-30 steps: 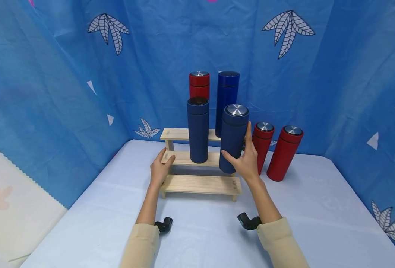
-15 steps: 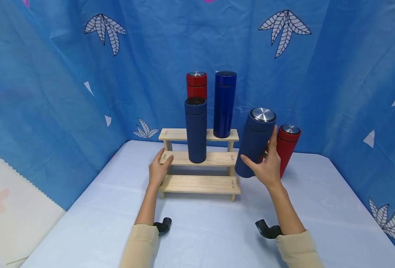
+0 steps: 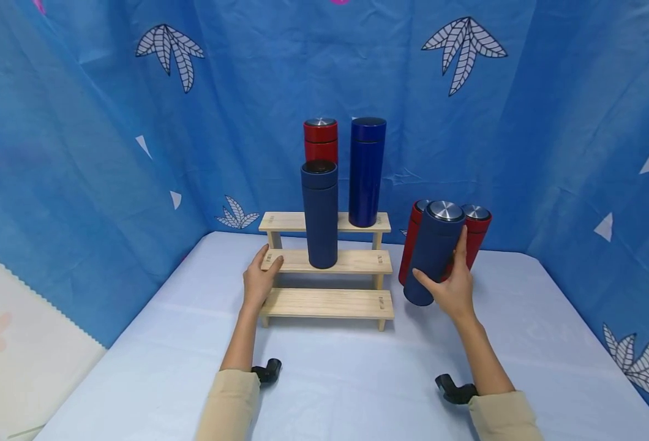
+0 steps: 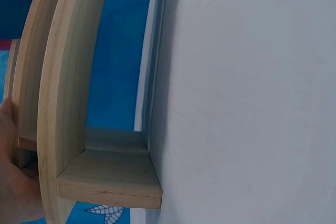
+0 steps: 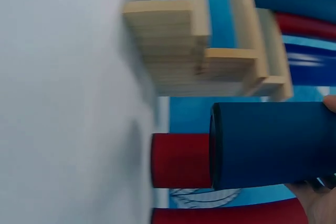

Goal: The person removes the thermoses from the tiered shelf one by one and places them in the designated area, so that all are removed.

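Observation:
My right hand (image 3: 453,288) grips a navy thermos bottle (image 3: 431,254) with a silver lid, its fingers round the far side and the thumb across the front. In the right wrist view the bottle's base (image 5: 216,145) hangs above the white table. At the left end of the three-tier wooden stand (image 3: 327,303), my left hand (image 3: 258,282) holds the middle shelf. On that shelf stands another navy thermos (image 3: 320,217) with a dark lid. The top shelf bears a glossy blue thermos (image 3: 366,174) and a red thermos (image 3: 321,141), partly hidden behind the navy one.
Two red thermoses stand on the table right of the stand: one red thermos (image 3: 409,251) and a farther-right red thermos (image 3: 476,236), both partly covered by the held bottle. Blue cloth (image 3: 550,122) hangs behind and along the sides. The white table (image 3: 346,380) extends in front.
My right hand has carried the navy thermos from in front of the stand's right side rightward and down, beside the red thermoses. The left hand has stayed on the stand.

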{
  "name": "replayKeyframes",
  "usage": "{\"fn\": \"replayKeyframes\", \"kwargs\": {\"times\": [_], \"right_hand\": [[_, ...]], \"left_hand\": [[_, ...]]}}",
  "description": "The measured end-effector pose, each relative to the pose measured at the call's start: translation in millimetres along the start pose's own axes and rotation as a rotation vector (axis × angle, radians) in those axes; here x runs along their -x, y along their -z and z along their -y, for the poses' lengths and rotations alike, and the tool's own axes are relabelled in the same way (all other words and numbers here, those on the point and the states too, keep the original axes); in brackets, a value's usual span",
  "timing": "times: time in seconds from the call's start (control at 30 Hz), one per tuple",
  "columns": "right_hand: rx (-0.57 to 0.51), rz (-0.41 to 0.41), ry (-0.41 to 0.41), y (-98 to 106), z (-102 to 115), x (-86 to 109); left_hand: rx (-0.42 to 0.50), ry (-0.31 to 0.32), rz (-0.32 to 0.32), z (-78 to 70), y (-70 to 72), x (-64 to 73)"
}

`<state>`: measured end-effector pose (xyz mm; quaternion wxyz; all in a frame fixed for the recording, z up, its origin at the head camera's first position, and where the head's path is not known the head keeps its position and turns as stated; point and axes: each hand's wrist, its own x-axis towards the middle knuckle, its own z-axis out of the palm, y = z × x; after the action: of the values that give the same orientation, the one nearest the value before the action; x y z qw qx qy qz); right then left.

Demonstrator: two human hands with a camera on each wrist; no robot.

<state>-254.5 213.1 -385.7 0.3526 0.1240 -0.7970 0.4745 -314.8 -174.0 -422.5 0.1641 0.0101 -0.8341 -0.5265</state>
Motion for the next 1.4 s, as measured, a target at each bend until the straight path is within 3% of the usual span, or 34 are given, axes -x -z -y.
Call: {"fn": "replayKeyframes", "kwargs": {"times": [0.2, 0.43, 1.4], "right_hand": [[0.049, 0.053, -0.064, -9, -23, 13.0], [0.028, 0.101, -0.104, -16, -36, 21.3], [-0.046, 0.115, -0.054, -20, -39, 22.0]], "left_hand": [[-0.001, 0.003, 0.014, -0.8, -1.2, 1.4], [-0.004, 0.011, 0.012, 0.2, -2.0, 1.4], [0.011, 0.008, -0.001, -2.2, 0.7, 0.5]]}}
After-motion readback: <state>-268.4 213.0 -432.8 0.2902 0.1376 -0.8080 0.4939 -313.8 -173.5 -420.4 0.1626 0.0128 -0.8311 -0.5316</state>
